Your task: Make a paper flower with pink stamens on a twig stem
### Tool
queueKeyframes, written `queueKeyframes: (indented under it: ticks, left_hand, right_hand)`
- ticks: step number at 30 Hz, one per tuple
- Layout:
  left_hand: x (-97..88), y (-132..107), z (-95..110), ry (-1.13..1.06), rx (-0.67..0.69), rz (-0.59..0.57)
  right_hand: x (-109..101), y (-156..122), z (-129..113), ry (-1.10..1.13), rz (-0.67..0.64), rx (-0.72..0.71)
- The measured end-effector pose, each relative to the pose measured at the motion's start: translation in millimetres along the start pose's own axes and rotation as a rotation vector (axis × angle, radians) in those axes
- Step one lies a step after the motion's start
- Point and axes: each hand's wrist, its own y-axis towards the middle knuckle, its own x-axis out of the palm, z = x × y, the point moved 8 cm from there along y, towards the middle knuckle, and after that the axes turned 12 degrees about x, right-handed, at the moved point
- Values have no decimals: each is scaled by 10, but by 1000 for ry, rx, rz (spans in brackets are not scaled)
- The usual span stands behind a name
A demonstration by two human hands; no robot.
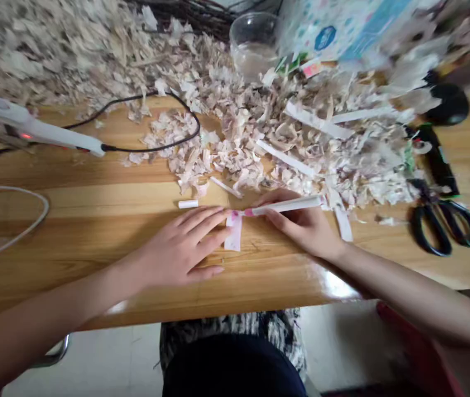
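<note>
My right hand (301,226) grips a long white paper stick (284,206), which lies nearly level and is wrapped with pink at its left end. A pink-and-white paper strip (233,232) hangs down from that end onto the table. My left hand (181,245) lies flat on the wooden tabletop (94,204), its fingertips reaching the pink end of the stick. A short white paper tube (188,204) rests just above my left fingers, not touching them. Loose white paper strips (342,222) lie beyond my right hand.
A large heap of pale wood-like shavings (218,149) covers the far table. A corded hot glue gun (40,129) lies at the left, near a white cord loop (7,220). Black-handled scissors (442,223) lie at the right. A glass bowl (254,44) stands behind the heap.
</note>
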Motion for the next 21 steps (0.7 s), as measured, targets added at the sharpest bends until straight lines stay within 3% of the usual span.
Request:
queueKeyframes:
  ticks: [5,10,21]
  left_hand:
    - [-17,-20,19,17,-1,1]
    - [-18,-12,23,10,0,5]
    - [-14,-15,12,4,-1,2]
  right_hand:
    - [54,-24,-43,20,-59,-66]
    - [1,-9,-21,-1,5,-20]
    - [6,-13,-45,21,-10,-42]
